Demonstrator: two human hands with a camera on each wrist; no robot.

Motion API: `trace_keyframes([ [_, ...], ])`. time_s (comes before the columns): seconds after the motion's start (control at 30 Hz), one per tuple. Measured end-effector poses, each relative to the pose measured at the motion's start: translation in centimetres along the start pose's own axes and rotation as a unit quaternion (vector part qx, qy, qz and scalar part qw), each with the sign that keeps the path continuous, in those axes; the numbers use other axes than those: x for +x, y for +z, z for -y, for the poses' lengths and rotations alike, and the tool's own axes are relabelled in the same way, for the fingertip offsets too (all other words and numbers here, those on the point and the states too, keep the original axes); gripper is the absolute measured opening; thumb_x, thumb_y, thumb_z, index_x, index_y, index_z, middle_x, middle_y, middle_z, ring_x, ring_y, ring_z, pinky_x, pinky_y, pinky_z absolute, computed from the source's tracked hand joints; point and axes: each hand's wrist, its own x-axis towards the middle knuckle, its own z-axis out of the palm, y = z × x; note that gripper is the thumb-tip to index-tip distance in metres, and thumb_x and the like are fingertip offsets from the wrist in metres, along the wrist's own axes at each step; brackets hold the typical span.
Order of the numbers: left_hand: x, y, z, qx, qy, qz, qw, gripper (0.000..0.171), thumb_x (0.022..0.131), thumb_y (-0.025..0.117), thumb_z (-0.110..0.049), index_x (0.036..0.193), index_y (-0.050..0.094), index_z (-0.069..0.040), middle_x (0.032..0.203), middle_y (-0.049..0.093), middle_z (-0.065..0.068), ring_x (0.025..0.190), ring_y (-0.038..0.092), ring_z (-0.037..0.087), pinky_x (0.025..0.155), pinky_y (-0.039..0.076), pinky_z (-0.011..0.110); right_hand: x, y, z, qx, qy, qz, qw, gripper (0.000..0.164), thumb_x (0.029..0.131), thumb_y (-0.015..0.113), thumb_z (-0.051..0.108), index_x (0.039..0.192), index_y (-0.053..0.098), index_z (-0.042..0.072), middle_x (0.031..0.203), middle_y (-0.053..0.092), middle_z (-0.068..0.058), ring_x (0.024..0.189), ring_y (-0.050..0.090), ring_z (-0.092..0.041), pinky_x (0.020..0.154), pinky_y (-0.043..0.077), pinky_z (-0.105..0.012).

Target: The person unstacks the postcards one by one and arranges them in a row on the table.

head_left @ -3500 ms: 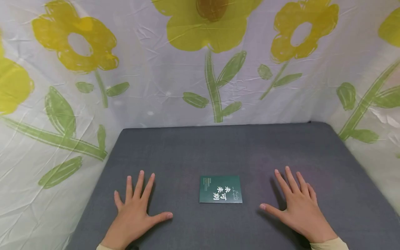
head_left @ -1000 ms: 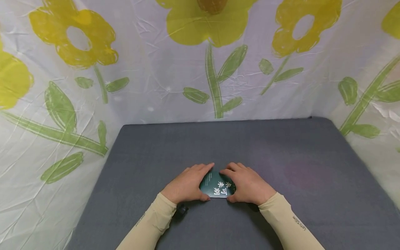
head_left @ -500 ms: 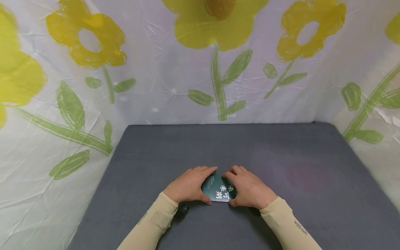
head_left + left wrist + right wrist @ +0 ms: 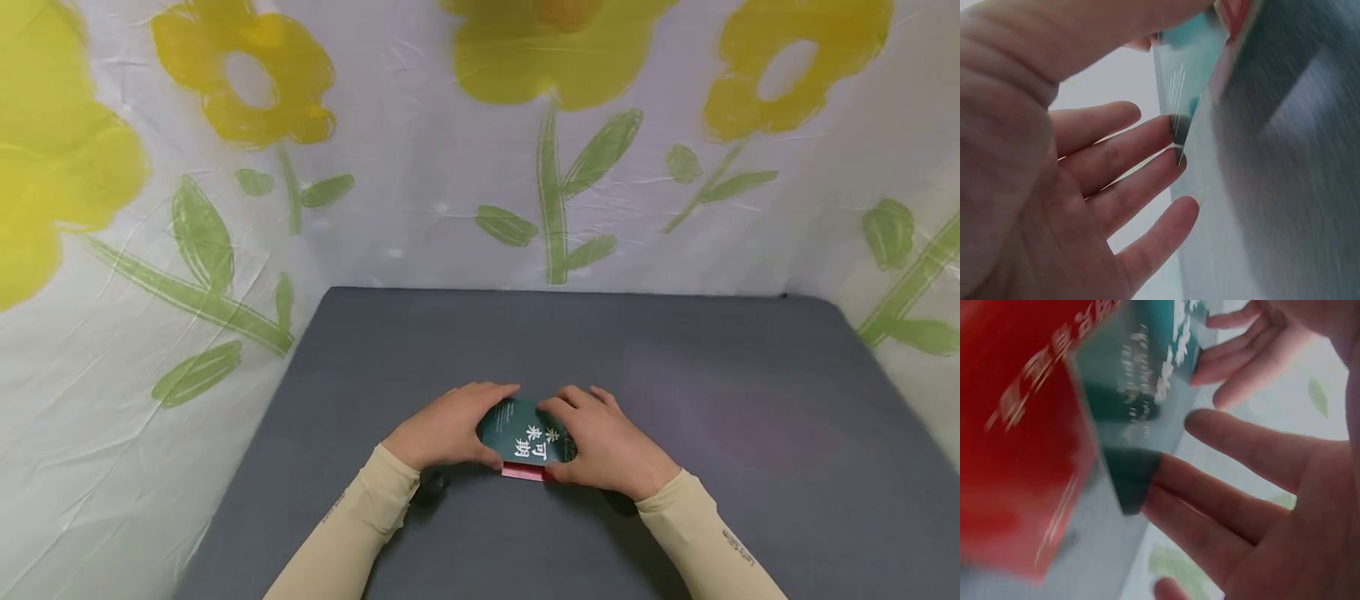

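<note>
Dark-green, thin, flat card with white lettering [image 4: 516,427] is held above the grey, cloth-covered counter [image 4: 420,350], squarely between the two hands, its near edge running from one to the other, neither plainly nearer. The left hand's [image 4: 444,428] fingers grip its left end, the right hand's [image 4: 606,440] its right; a glossy red sheet [image 4: 522,472] shows under that near edge.

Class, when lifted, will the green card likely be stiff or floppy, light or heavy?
Probably light: the green card looks thin edge-on. Likely fairly stiff: it spans from the left hand to the right hand without obvious sag. It might shift against the red panel below; whether they're joined is unclear.
</note>
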Motion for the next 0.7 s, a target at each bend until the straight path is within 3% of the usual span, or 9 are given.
trace_keyframes([
  [0.13,-1.2,-1.1,2.0,-0.002,-0.01,-0.012,0.9999,0.101,0.081,0.098,-0.035,0.166,0.045,-0.019,0.164,0.053,0.003,0.15,0.052,0.027,0.123,0.046,0.05,2.3,0.7,1.0,-0.016,-0.02,-0.002,1.0,0.073,0.08,0.093,0.041,0.142,0.067,0.013,0.136,0.067,-0.003,0.125,0.066,-0.022,0.125,0.028,-0.073],
  [0.43,-4.8,-3.8,8.8,-0.033,-0.066,-0.032,0.9968,0.101,0.082,0.097,-0.029,0.167,0.043,-0.022,0.168,0.049,0.005,0.153,0.049,0.029,0.121,0.047,0.051,9.1,3.1,4.8,-0.044,-0.069,0.002,0.997,0.072,0.088,0.086,0.048,0.147,0.063,0.013,0.141,0.064,-0.006,0.129,0.063,-0.023,0.124,0.027,-0.073],
  [0.7,-6.6,-6.9,13.6,-0.035,-0.1,-0.029,0.9939,0.098,0.083,0.096,-0.028,0.166,0.045,-0.022,0.168,0.048,0.008,0.153,0.049,0.033,0.12,0.047,0.055,14.9,5.0,7.7,-0.044,-0.074,0.013,0.996,0.068,0.09,0.084,0.05,0.144,0.065,0.014,0.143,0.063,-0.008,0.127,0.063,-0.023,0.114,0.043,-0.062],
])
